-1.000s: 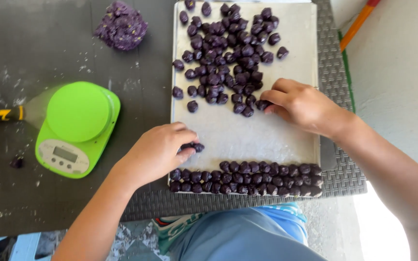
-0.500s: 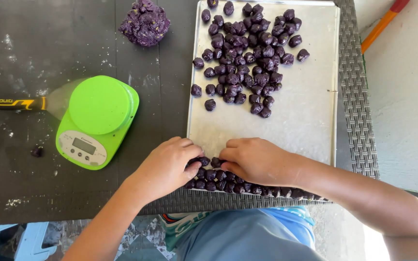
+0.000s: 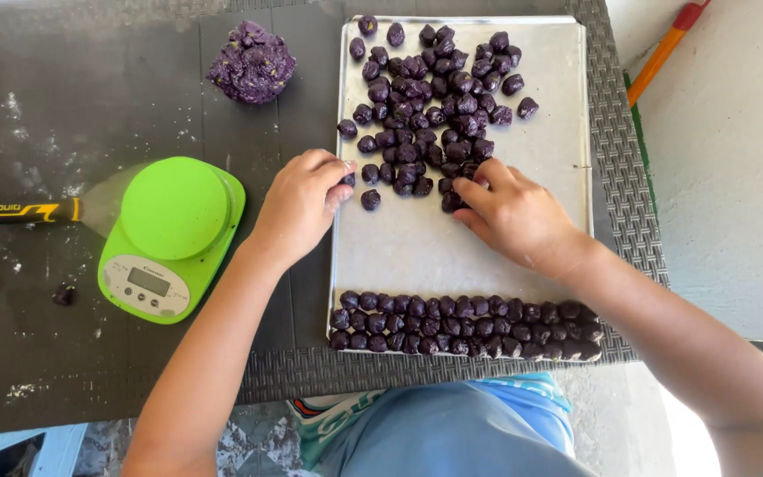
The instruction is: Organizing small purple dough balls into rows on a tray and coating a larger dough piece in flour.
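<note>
From my feed, the left hand (image 3: 300,201) covers whatever its fingertips pinch at the tray (image 3: 523,238) edge; I can't tell if a purple ball is held. The right hand (image 3: 512,214) hides the balls beneath its fingers. The orange-handled tool (image 3: 664,51) runs off the top edge, and the scale's display (image 3: 148,281) is too small to read.

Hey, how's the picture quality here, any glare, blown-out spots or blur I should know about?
Head view: sharp overall, with the left hand, right hand and purple dough balls crisp; the metal tray is evenly lit with mild sheen; the bottom right corner is blown out white by sunlight; the dark tabletop keeps its detail.
</note>
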